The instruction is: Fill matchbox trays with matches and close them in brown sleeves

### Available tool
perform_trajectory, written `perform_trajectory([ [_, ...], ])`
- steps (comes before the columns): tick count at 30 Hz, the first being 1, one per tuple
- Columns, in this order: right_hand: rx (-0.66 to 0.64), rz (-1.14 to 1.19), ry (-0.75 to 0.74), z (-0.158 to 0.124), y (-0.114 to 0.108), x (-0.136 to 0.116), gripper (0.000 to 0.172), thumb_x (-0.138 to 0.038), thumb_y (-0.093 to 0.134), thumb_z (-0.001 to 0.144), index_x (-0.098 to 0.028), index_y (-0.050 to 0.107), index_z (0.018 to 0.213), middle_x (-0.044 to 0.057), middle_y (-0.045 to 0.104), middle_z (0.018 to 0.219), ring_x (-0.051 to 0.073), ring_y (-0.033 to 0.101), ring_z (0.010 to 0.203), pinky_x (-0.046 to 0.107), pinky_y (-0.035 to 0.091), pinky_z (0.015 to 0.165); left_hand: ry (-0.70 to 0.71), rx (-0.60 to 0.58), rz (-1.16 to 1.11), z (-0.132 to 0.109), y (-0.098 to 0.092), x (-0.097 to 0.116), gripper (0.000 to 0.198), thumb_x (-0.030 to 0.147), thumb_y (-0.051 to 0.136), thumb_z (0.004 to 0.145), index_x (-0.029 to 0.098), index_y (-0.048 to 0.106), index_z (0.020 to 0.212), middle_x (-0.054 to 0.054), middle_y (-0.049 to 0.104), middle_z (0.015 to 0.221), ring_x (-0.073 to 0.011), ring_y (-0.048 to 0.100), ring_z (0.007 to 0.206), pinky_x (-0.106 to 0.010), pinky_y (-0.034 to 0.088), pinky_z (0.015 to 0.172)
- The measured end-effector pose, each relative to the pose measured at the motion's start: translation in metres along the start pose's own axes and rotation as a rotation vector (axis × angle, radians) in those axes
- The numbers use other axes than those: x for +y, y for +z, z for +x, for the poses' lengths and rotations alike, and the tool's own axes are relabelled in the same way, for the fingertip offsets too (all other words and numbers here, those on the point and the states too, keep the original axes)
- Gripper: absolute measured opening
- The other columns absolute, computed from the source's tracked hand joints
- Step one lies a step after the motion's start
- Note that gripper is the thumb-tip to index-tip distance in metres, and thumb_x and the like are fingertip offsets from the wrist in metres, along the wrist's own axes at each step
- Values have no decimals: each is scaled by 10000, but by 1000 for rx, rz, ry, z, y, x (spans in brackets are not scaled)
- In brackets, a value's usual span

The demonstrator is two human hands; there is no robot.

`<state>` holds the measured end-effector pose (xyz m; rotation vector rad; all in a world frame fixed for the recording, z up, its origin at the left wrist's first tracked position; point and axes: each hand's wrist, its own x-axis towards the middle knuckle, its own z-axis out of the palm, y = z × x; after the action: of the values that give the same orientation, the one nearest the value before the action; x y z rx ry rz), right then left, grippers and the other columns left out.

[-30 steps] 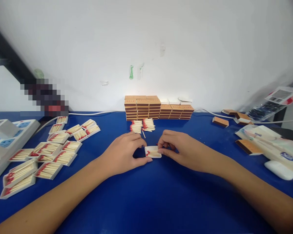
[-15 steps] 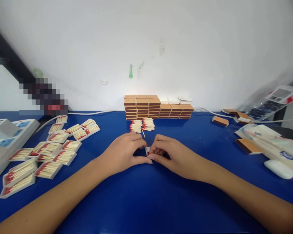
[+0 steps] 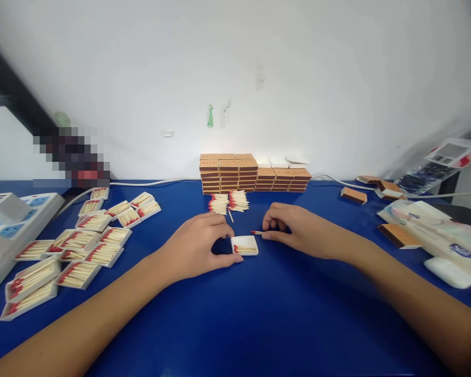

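A small white matchbox tray lies on the blue table, with a few red-tipped matches along its near side. My left hand curls round the tray's left end, thumb and fingers touching it. My right hand is just right of the tray and a little beyond it, pinching matches whose red heads point left. Two loose piles of matches lie beyond the hands, in front of stacked brown matchbox sleeves.
Several open trays filled with matches spread over the left of the table, beside a white power strip. Loose brown sleeves, plastic packets and a white object sit at the right. A white cable runs along the wall.
My right hand had come over the tray, covering it, then drew back to the right and away, leaving matches in the tray and holding matches. My left hand stayed at the tray.
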<state>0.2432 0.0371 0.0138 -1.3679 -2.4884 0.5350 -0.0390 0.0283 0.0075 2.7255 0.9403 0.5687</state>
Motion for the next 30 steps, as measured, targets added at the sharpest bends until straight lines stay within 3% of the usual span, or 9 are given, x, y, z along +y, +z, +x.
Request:
perform_trajectory([
  [7,-28,-55,8,1,3,-11,210,-294,520,1056,-207,636,904,75,667,1005,206,627,842,335,472,751,-7,-2,4,0,0,2,307,470,794,892,188,733,996,-29,703,939,-211,651,912,-345,489,801],
  [17,98,26,-113,-4,20,-40,152,-296,591,1040,-215,664,934,29,659,947,164,612,796,296,433,697,4,12,36,1,0,2,296,458,788,892,176,702,912,-33,697,906,-216,648,894,-344,486,774],
  [22,348,74,52,35,28,-32,169,-341,702,954,-210,699,847,5,643,819,152,577,725,296,401,662,-17,-43,34,0,-3,1,319,494,767,898,182,730,954,-29,684,885,-207,638,858,-344,487,769],
  [26,324,25,156,57,38,-34,159,-332,766,871,-202,693,817,17,676,840,169,599,770,300,393,666,-29,-50,37,-1,-5,0,303,478,773,889,185,734,954,-29,681,896,-209,640,868,-337,481,755],
  [30,259,-17,185,54,36,-33,90,-206,652,882,-204,661,792,32,676,867,168,598,760,295,387,655,-24,-57,51,0,-6,0,293,474,766,897,186,732,941,-24,670,862,-209,638,843,-339,471,739],
])
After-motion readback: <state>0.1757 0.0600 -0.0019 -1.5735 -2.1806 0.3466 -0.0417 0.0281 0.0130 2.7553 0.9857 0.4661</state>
